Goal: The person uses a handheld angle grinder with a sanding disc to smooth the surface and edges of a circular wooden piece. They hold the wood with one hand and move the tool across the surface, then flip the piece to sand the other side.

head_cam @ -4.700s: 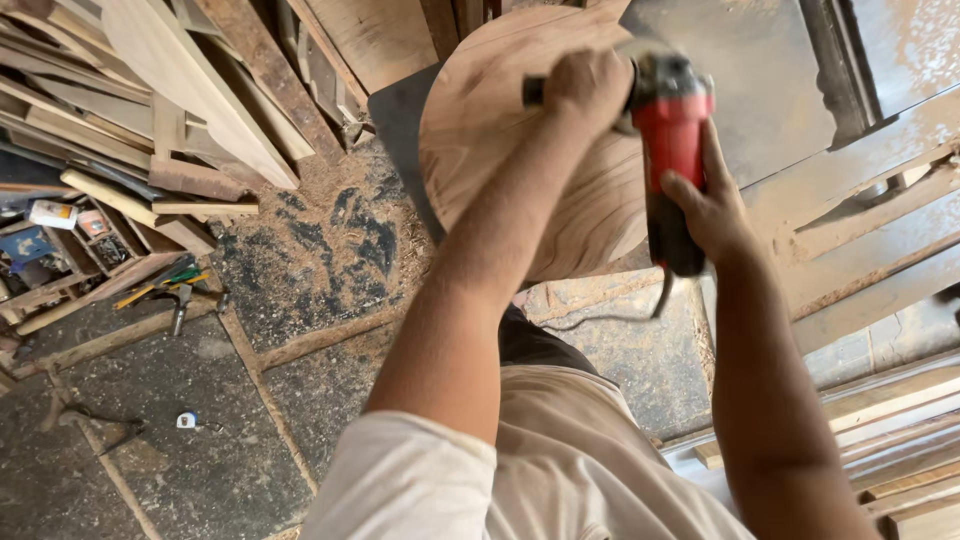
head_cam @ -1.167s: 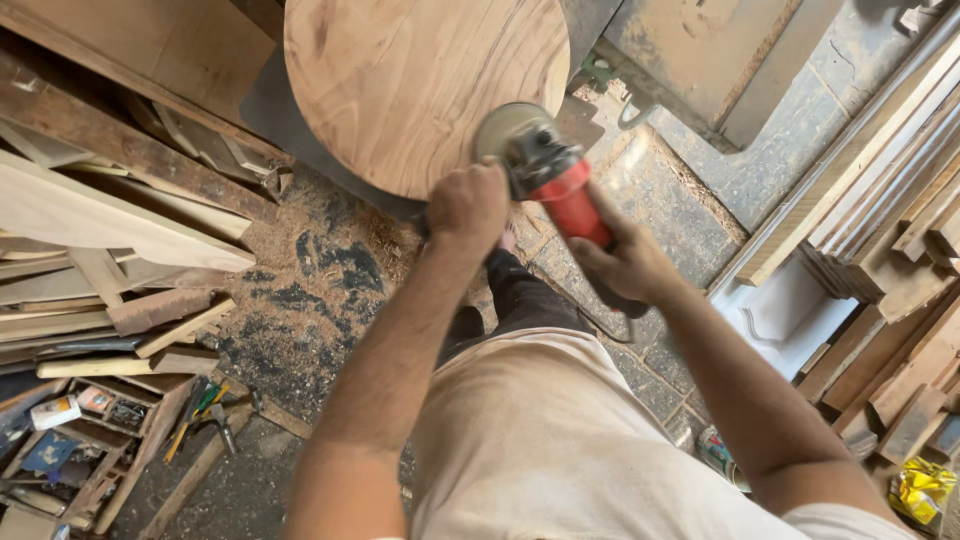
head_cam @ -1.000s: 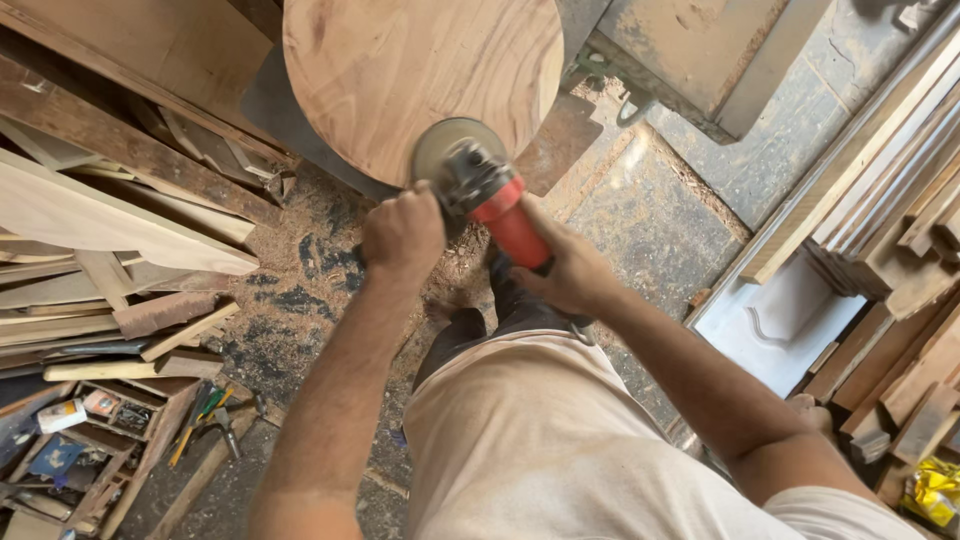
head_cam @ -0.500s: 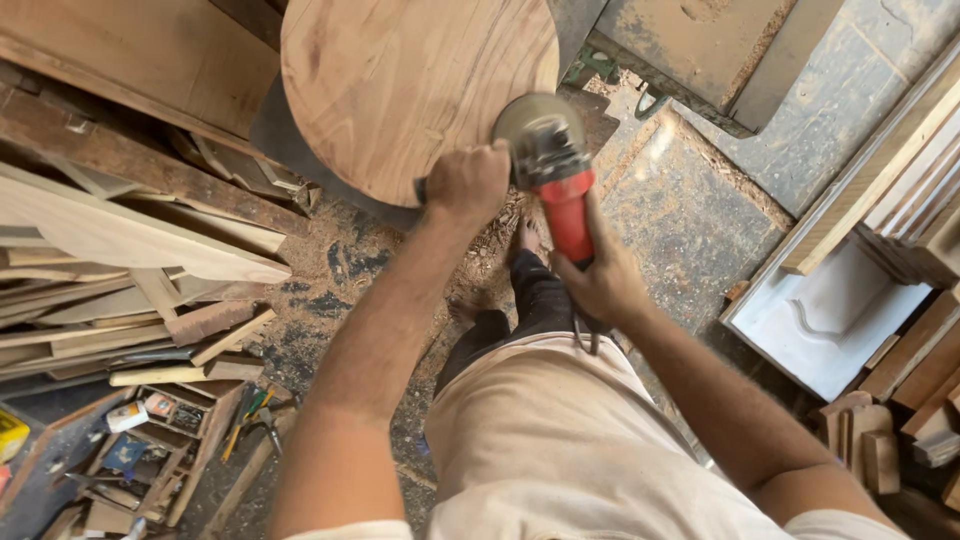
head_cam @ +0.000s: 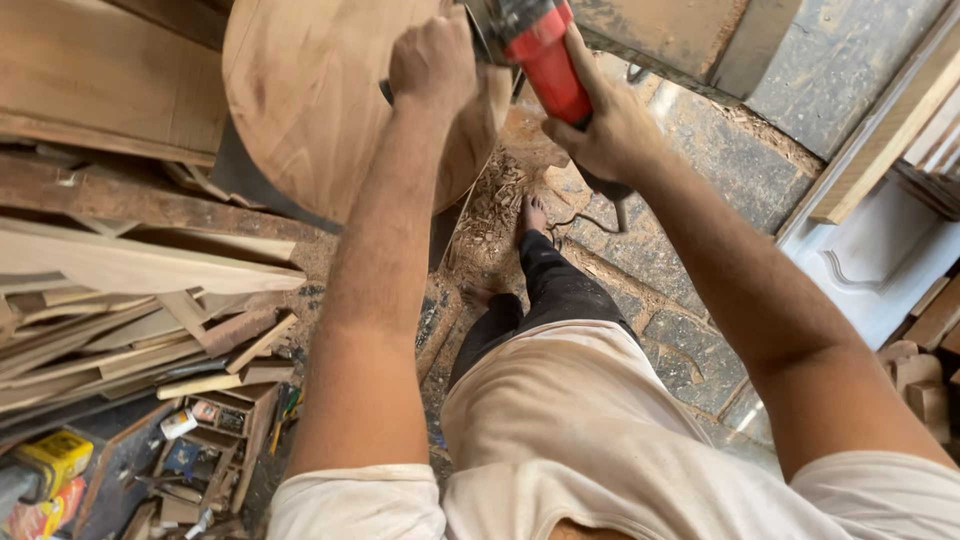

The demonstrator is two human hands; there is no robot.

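Both hands' fingers clench the red grinder (head_cam: pixel 545 55), its disc cut off above the round board (head_cam: pixel 320 100).

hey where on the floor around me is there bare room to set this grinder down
The barest patch is the stone paving to your right, between the round wooden top and the white moulded panel. Both hands, left hand and right hand, are on the red grinder. Left is crowded: stacked planks and a cluttered tool tray. Wood shavings lie by your foot.
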